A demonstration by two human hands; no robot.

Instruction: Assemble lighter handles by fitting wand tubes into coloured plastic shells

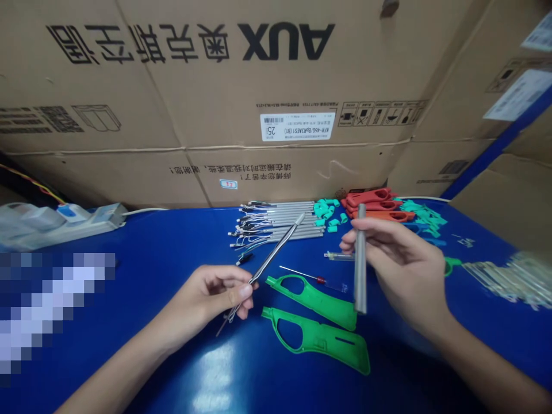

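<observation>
Steel tube [360,270] stands upright in my right hand [401,267], fingers wrapped closed to steady it; at seven o'clock, my left hand [207,293] pinches a slim wired rod [276,256] firmly.

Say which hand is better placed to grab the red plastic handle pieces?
Probably the right hand: it sits nearest the red plastic handle pieces, though it grips a silver metal tube. The left hand, holding a thin metal rod, is farther.

Slender steel tube [276,251], tilted, thin wires [230,317] trailing from its lower end, pinched in left hand [207,293]; thicker grey metal tube [360,259], nearly upright, held in right hand [403,270].
</observation>
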